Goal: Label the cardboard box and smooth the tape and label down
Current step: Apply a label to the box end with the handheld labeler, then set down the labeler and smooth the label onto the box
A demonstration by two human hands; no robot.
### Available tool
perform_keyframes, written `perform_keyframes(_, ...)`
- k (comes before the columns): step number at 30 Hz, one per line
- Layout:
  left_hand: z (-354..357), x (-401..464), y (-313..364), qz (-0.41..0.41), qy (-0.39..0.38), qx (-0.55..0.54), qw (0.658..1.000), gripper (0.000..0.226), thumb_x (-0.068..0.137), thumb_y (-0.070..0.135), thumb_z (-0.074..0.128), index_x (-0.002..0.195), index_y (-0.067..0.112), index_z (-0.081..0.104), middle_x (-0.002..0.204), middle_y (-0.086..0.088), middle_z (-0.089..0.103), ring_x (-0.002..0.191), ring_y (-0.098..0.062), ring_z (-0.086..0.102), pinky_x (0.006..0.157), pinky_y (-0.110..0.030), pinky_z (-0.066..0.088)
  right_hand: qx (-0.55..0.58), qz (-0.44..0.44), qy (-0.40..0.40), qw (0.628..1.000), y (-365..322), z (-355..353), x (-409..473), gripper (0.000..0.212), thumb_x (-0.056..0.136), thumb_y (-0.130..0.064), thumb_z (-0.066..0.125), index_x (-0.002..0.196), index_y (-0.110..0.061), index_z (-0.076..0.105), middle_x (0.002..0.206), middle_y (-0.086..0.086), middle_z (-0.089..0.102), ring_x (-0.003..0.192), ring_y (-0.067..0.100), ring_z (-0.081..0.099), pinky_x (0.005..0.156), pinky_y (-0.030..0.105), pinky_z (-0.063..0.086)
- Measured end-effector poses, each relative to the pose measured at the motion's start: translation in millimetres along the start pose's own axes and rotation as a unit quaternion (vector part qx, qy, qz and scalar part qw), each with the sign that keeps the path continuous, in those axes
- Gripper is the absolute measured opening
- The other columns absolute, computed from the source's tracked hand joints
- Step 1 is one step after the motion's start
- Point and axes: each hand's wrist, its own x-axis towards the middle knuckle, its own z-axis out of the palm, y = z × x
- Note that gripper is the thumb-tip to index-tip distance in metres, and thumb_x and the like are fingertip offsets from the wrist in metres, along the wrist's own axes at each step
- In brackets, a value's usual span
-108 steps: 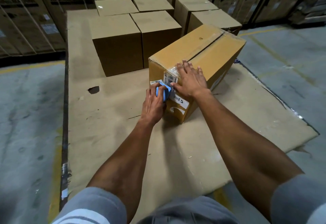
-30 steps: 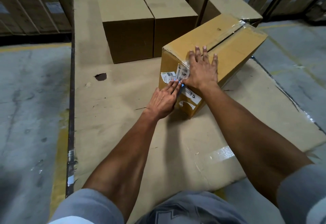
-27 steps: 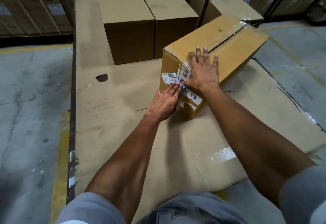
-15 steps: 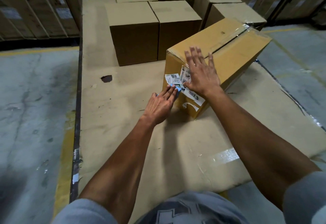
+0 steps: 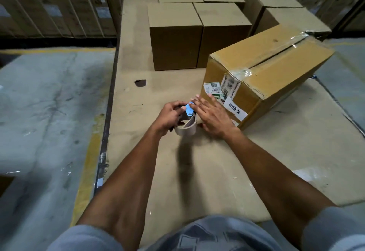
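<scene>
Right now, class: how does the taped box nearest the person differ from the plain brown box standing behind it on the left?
The taped box sits skewed on the cardboard sheet; the plain brown box sits square in a row. The taped box carries clear tape and several labels; the plain brown box shows neither on its visible faces. The taped box looks lighter and yellower, the plain brown box duller. Both are closed cardboard cartons.

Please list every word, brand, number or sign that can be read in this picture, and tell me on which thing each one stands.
"BEARDO": on the white strip label on the near end of the taped box.
Vertical green wording on the tall label of the same box: too blurred to read.
Small barcode sticker on that box: print too small to read.
Dark print on the big cartons at the back: blurred, unreadable.
Tape roll: no text visible.
</scene>
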Motion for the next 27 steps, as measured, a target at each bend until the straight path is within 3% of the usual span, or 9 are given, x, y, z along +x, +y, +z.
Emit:
perform_keyframes(3,-16.3,3.7,-10.0,-0.043,-0.029,-0.016,0.999,0.021,0.103,0.025,0.063,0.113,0.024,0.081,0.105,-0.012,0.08,0.082,-0.025,0.067,0.064,-0.028,0.04,0.032,-0.006,0.041,0.999,-7.7,5.0,10.1,0.082,0.078,-0.026,0.082,0.15,-0.01,0.047,0.155,0.014,0.053,0.151,0.03,0.041,0.127,0.054,0.021)
perform_keyframes(6,-24.8,4.4,-14.4,-0.065,-0.036,-0.015,0.997,0.021,0.108,0.018,0.06,0.114,0.018,0.08,0.102,-0.01,0.08,0.072,-0.019,0.067,0.057,-0.028,0.048,0.09,-0.02,0.079,0.993,-14.4,11.8,20.5,0.061,0.074,-0.02,0.079,0.131,-0.009,0.06,0.13,0.013,0.069,0.136,0.032,0.057,0.121,0.051,0.036)
perform_keyframes(9,-35.6,11.7,-20.4,-0.054,0.022,0.001,0.998,0.018,0.107,0.021,0.064,0.11,0.012,0.08,0.101,0.0,0.082,0.087,-0.012,0.075,0.084,-0.032,0.054,0.131,-0.021,0.049,0.99,-17.3,20.2,32.2,0.062,0.07,-0.027,0.077,0.129,-0.012,0.062,0.124,0.01,0.071,0.128,0.031,0.061,0.119,0.049,0.038)
perform_keyframes(11,-45.1,14.9,-24.0,-0.047,0.056,0.091,0.993,0.024,0.101,0.041,0.069,0.103,0.02,0.081,0.098,0.007,0.082,0.095,-0.015,0.076,0.082,-0.035,0.058,0.153,-0.008,0.017,0.988,-21.6,27.9,40.7,0.065,0.069,-0.031,0.078,0.13,-0.015,0.061,0.125,0.009,0.07,0.126,0.031,0.061,0.119,0.048,0.038)
perform_keyframes(13,-52.5,11.6,-26.9,-0.042,0.071,0.194,0.977,0.03,0.098,0.052,0.069,0.106,0.026,0.082,0.099,0.009,0.081,0.095,-0.015,0.073,0.069,-0.032,0.056,0.168,0.008,-0.015,0.986,-29.9,35.3,49.3,0.066,0.072,-0.036,0.079,0.131,-0.017,0.059,0.125,0.009,0.07,0.124,0.03,0.061,0.12,0.047,0.035)
perform_keyframes(17,-62.1,2.5,-37.0,0.016,0.07,0.288,0.955,0.044,0.096,0.061,0.067,0.123,0.029,0.079,0.123,0.009,0.078,0.112,-0.009,0.072,0.1,-0.027,0.053,0.189,0.048,-0.07,0.978,-58.7,47.8,60.7,0.064,0.079,-0.038,0.075,0.136,-0.017,0.055,0.129,0.011,0.068,0.127,0.03,0.059,0.123,0.045,0.027)
perform_keyframes(19,-67.2,-0.4,-47.1,0.041,0.065,0.364,0.928,0.054,0.091,0.067,0.061,0.127,0.03,0.076,0.128,0.005,0.076,0.116,-0.016,0.07,0.103,-0.033,0.053,0.206,0.055,-0.092,0.973,-74.7,53.8,64.6,0.066,0.081,-0.036,0.073,0.14,-0.017,0.051,0.135,0.011,0.066,0.135,0.028,0.055,0.125,0.043,0.024)
perform_keyframes(23,-72.0,0.4,-63.4,0.08,0.053,0.468,0.879,0.054,0.093,0.055,0.057,0.133,0.022,0.071,0.129,-0.005,0.073,0.117,-0.031,0.067,0.098,-0.042,0.053,0.244,0.067,-0.124,0.96,-88.1,60.2,70.3,0.074,0.086,-0.032,0.069,0.153,-0.015,0.04,0.151,0.015,0.056,0.151,0.027,0.04,0.127,0.044,0.018)
perform_keyframes(27,-71.9,8.9,-58.4,0.118,0.075,0.498,0.856,0.053,0.095,0.052,0.054,0.135,0.019,0.068,0.13,-0.008,0.072,0.12,-0.033,0.066,0.104,-0.047,0.051,0.228,0.041,-0.129,0.964,-78.3,53.6,73.0,0.086,0.086,-0.041,0.071,0.158,-0.014,0.032,0.162,0.012,0.044,0.158,0.025,0.028,0.13,0.047,0.012)
